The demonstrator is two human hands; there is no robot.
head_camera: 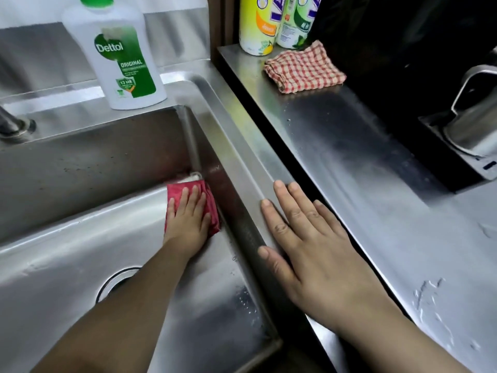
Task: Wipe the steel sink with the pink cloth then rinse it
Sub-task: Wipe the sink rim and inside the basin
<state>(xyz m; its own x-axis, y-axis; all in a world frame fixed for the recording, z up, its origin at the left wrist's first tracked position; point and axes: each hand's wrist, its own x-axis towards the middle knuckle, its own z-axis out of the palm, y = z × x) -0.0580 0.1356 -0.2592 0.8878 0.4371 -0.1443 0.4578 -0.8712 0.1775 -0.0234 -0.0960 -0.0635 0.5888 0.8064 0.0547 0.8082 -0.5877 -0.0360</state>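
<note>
**Sink** (80, 162). Steel, one basin, drain (113, 284) in the floor, partly hidden by the left forearm. Droplets lie along the right wall; no water is seen running.

**Cloth** (212, 211). Pink, folded into a pad. It lies on the basin floor in the far right corner, touching the right wall. Something white shows at its far edge; what it is cannot be told.

**Left hand** (188, 222). Laid flat on the cloth, fingers straight and slightly apart, pressing rather than gripping. A flat palm likely spreads pressure over the whole pad and pushes it into the corner seam.

**Right hand** (309, 238). Flat across the sink's right rim, fingers straight and a little spread, holding nothing. Probably a brace, steadying the body for the reach into the basin.

**Stage.** Judged as wiping under way, rinse not begun.

**Others.** Dettol bottle (121, 55) on the back ledge, tap base (13, 125) at far left, checked cloth (304, 67) folded on the counter (363, 170), beside two bottles (258, 22).
</note>
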